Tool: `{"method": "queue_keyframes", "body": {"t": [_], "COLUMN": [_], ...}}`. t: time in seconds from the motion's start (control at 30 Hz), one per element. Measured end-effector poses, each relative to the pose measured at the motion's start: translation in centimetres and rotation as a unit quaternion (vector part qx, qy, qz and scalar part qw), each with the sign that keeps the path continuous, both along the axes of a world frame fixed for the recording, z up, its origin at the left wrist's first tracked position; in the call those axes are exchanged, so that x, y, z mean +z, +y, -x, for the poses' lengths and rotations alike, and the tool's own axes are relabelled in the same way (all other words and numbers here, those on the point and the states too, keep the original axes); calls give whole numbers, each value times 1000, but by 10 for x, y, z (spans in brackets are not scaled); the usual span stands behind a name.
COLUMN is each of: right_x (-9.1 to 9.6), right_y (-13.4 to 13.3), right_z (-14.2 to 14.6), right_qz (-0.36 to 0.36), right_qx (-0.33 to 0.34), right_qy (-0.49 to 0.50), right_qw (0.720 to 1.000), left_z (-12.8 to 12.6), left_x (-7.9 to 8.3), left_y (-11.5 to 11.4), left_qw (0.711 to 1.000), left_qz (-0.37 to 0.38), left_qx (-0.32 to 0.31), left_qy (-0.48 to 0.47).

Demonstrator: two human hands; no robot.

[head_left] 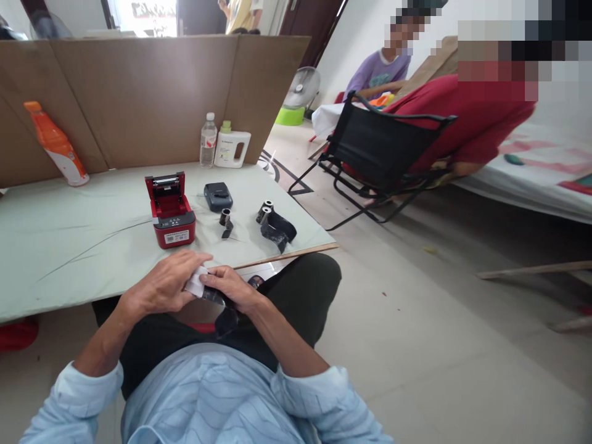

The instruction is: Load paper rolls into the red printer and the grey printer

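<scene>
Over my lap, close to the table's front edge, both hands grip a small white paper-like piece [196,282] with a dark glossy strip [226,317] hanging from it. My left hand [161,285] closes around its left side, and its fingers partly cover it. On the other side, my right hand [231,287] pinches it with the thumb on top. Just beyond my hands stands a red label printer [173,234] with its lid raised. Right of the printer lie a small dark grey device [218,197], a little roll [225,216] with a short dark tail, and two rolls [264,211] trailing black film [280,231].
Along the cardboard screen [161,98] stand an orange bottle [58,145], a clear water bottle [208,140] and a white jug [230,149]. A black folding chair [383,135] holds a person in red. Another person in purple sits beyond, near a fan [303,87].
</scene>
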State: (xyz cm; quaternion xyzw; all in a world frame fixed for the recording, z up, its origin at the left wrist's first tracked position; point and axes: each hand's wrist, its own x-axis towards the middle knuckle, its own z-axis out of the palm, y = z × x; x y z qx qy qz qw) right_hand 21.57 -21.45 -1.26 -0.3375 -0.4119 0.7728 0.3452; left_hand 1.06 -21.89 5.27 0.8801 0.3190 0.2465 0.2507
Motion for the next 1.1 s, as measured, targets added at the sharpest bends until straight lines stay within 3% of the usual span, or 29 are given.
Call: {"method": "queue_keyframes", "body": {"t": [0.1,0.2,0.27,0.4,0.47,0.53,0.67,0.8,0.93,1.1], "right_x": [-3,-3,-2,1,2,3,8,10,9,7], "right_y": [0,-1,-1,0,-2,-4,-7,-6,-8,-8], "right_z": [2,3,3,4,4,5,6,8,10,12], "right_qz": [-7,7,16,17,16,16,25,37,37,22], "right_qx": [-11,13,22,12,5,6,15,15,6,3], "right_qy": [10,70,77,47,71,124,210,240,228,203], "right_qw": [1000,997,997,999,997,992,977,970,973,979], "left_z": [-3,-3,-2,-3,-5,-7,-12,-16,-21,-23], "left_x": [4,-2,-5,5,10,11,-4,-19,-21,-18], "left_y": [-3,0,4,5,3,2,0,-2,-2,-2], "left_qw": [1000,984,971,994,995,984,928,886,874,891], "left_qz": [5,95,133,86,79,124,242,297,300,273], "left_qx": [-3,-7,-5,5,4,-2,12,11,32,46], "left_qy": [8,-149,-197,-70,-59,-127,-282,-356,-381,-361]}}
